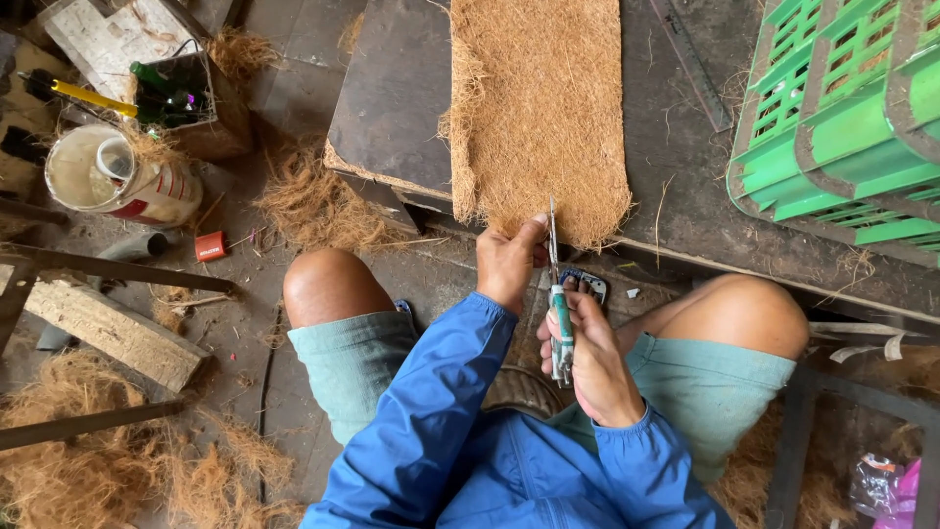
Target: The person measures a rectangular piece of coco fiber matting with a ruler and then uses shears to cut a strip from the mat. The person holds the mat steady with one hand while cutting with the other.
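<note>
A brown coir fibre mat (pixel 539 108) lies on a dark board (pixel 392 98), its rounded near end hanging toward me. My left hand (pixel 509 263) pinches the mat's near edge between thumb and fingers. My right hand (pixel 587 353) grips scissors (pixel 558 313) with green and white handles, blades pointing up at the mat's edge beside my left fingers. I sit with both bare knees apart, in blue sleeves and green shorts.
Green plastic crates (pixel 842 118) stand at the right. On the left are a tin can (pixel 117 176), a box with bottles (pixel 176 98), wooden planks (pixel 108 328), a small red box (pixel 210 246) and loose fibre heaps (pixel 313 206) on the floor.
</note>
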